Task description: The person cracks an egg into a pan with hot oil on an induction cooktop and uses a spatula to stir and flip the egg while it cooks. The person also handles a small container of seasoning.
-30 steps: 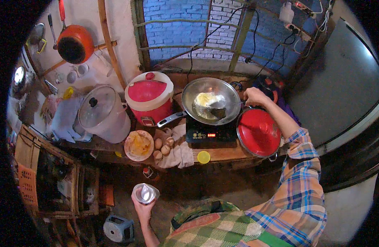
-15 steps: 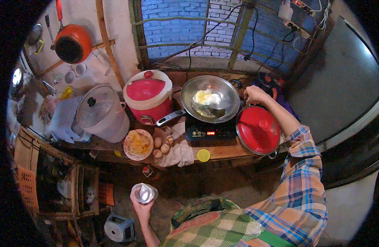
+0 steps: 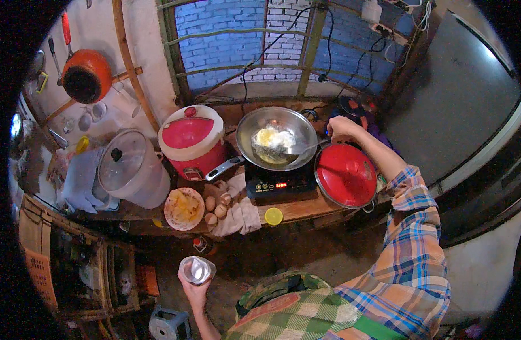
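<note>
A steel frying pan (image 3: 246,139) sits on a black induction cooker (image 3: 283,190), its handle pointing left. White and yellow egg (image 3: 271,136) lies in the pan. My right hand (image 3: 344,129), closed, grips the handle of a spatula (image 3: 299,149) whose blade reaches into the pan beside the egg. Part of the handle is hidden by my fingers. Below the counter's front edge, my left hand (image 3: 193,288) is wrapped round a shiny silver, cup-like container (image 3: 197,270); what it contains cannot be made out.
A red lidded pot (image 3: 345,175) stands right of the cooker, close under my right forearm. To the left are a red-and-white rice cooker (image 3: 191,139), a translucent bucket (image 3: 137,175), a plate of yellow food (image 3: 184,208), several eggs (image 3: 219,211) and a cloth (image 3: 240,207).
The whole view has shifted, so the counter sits slightly further left. The spatula blade now shows plainly at the pan's right side. My left hand keeps hold of the container.
</note>
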Action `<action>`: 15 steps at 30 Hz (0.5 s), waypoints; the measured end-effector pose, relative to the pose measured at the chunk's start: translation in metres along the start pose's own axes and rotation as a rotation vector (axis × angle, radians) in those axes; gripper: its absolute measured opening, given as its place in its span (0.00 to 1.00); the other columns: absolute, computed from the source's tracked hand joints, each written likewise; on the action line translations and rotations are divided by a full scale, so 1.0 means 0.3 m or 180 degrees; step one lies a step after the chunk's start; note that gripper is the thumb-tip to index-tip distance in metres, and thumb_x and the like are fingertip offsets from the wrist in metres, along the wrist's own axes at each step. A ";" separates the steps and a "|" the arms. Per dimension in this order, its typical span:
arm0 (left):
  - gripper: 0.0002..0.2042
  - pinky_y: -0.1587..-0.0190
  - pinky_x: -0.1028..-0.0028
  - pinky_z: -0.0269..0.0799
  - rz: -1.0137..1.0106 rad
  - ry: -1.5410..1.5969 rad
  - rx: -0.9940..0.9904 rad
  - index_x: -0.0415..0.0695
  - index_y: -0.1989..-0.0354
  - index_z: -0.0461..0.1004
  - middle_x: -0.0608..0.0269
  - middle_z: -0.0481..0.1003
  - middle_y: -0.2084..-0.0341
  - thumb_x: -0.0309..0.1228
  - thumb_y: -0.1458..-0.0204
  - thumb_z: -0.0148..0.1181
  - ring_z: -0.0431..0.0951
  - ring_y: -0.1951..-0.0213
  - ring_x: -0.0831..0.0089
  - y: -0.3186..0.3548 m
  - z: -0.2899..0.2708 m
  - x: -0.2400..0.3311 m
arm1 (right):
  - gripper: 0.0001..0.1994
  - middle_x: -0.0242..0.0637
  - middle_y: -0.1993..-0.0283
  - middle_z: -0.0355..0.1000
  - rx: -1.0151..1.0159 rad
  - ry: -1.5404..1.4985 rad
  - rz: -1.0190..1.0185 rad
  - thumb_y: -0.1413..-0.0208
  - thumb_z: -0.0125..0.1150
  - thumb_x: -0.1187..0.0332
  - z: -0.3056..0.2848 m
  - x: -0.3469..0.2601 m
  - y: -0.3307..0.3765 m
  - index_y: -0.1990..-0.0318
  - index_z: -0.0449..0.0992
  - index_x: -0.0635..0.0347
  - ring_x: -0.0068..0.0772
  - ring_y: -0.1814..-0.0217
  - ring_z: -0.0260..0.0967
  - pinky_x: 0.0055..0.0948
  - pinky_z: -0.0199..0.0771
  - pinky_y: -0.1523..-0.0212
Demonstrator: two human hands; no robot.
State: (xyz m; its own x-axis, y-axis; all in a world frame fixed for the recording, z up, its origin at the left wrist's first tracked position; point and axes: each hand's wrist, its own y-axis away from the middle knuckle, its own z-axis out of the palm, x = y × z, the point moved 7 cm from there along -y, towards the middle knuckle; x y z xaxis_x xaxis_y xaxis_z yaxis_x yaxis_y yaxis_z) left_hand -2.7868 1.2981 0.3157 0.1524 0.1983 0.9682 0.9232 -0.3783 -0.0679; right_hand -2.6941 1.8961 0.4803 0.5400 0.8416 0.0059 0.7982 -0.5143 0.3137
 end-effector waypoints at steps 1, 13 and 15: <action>0.38 0.41 0.67 0.54 0.0006 -0.0022 -0.0007 0.41 0.47 0.58 0.57 0.61 0.48 0.23 0.72 0.71 0.61 0.43 0.63 -0.003 0.001 -0.005 | 0.14 0.42 0.77 0.74 -0.0005 0.0138 -0.0070 0.71 0.66 0.71 0.022 0.021 -0.007 0.69 0.78 0.61 0.36 0.75 0.74 0.32 0.74 0.71; 0.37 0.42 0.68 0.56 -0.0069 0.0073 0.0194 0.41 0.47 0.59 0.57 0.62 0.49 0.21 0.72 0.70 0.62 0.45 0.63 0.028 0.022 0.001 | 0.16 0.44 0.67 0.75 0.0560 0.0194 -0.0184 0.70 0.66 0.69 0.052 0.066 -0.146 0.67 0.78 0.61 0.41 0.63 0.73 0.35 0.72 0.63; 0.37 0.42 0.68 0.56 -0.0119 0.0065 0.0220 0.41 0.47 0.59 0.57 0.62 0.50 0.21 0.71 0.70 0.62 0.45 0.64 0.039 0.018 0.009 | 0.17 0.44 0.74 0.74 0.0462 -0.0172 -0.0147 0.68 0.66 0.71 -0.023 0.015 -0.103 0.64 0.76 0.64 0.37 0.75 0.73 0.33 0.73 0.72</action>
State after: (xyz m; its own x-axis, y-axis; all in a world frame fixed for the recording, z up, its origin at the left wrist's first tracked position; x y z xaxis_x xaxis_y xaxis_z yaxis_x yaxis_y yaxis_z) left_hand -2.7737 1.2989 0.3162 0.1110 0.1924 0.9750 0.9504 -0.3074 -0.0475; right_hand -2.7181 1.9169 0.4772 0.5123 0.8569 -0.0575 0.8506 -0.4970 0.1720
